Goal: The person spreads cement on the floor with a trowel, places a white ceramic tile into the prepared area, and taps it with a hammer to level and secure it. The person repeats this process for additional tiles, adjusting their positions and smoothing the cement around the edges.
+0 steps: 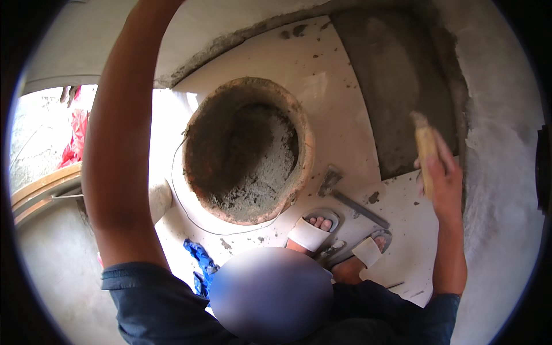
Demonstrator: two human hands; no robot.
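My right hand [445, 175] is closed around a pale yellow, elongated tool handle [426, 152], slightly blurred; I cannot make out what kind of tool it belongs to. It is over the right edge of a dark grey patch of mortar [397, 86], beside the wall. My left forearm [123, 132] stretches up past the top of the picture, so my left hand is out of sight. Between my arms stands a round, mortar-crusted bucket [305, 138] with a thin wire handle, partly filled with grey mortar [261, 172].
A hammer [356, 204] lies on the pale tiles [322, 75], close to my sandalled feet [313, 230]. Crumpled blue plastic [199, 261] lies at lower left. Walls [500, 190] bound the right and far sides. Red material [75, 135] shows beyond an opening at left.
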